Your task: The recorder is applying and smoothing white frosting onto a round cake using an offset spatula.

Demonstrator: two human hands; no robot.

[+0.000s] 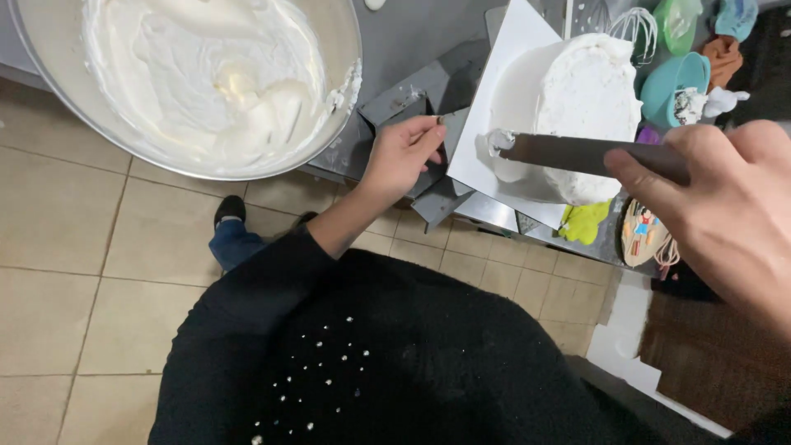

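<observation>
A round cake [589, 99] coated in white cream stands on a white square board [503, 74]. My right hand [725, 206] grips a long metal spatula [577, 155] whose tip, loaded with cream, lies against the cake's side. My left hand [404, 152] pinches the edge of the grey turntable base [437, 177] under the board. A large metal bowl [346, 49] of white cream sits to the left of the cake.
Behind the cake are a wire whisk [634, 29], teal and green cups [676, 78], cloths and a small white figure [725, 100]. A yellow-green piece [583, 221] and a round decorated disc [643, 235] lie at the counter's edge. Beige tiled floor [74, 264] is below.
</observation>
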